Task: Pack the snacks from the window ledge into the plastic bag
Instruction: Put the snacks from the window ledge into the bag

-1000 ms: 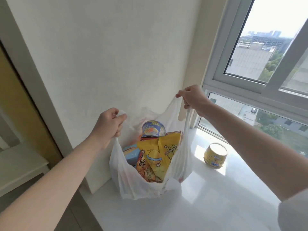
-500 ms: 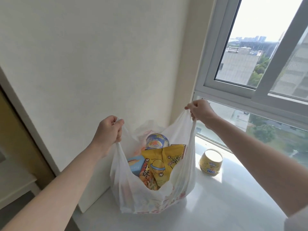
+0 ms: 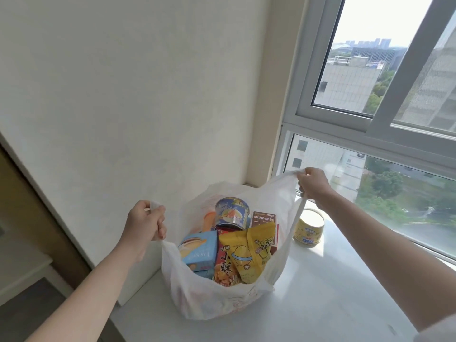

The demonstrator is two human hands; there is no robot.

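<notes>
1. On the ledge (image 3: 333, 304), nearest, the bag (image 3: 212, 299) sits with its mouth spread wide.
2. Left hand (image 3: 145, 227) has its grip curled round the left handle; right hand (image 3: 313, 185) pinches the right handle, higher and farther.
3. Inside: blue box (image 3: 198, 253), yellow packet (image 3: 249, 253), orange packet (image 3: 224, 267), brown box (image 3: 263, 218), blue can (image 3: 232, 213).
4. Beyond, a yellow can (image 3: 309, 229) stands on the ledge just beside the bag, by the window (image 3: 370, 129).

white plastic bag (image 3: 209, 299), yellow can (image 3: 309, 229), perhaps blue box (image 3: 199, 250)
</notes>
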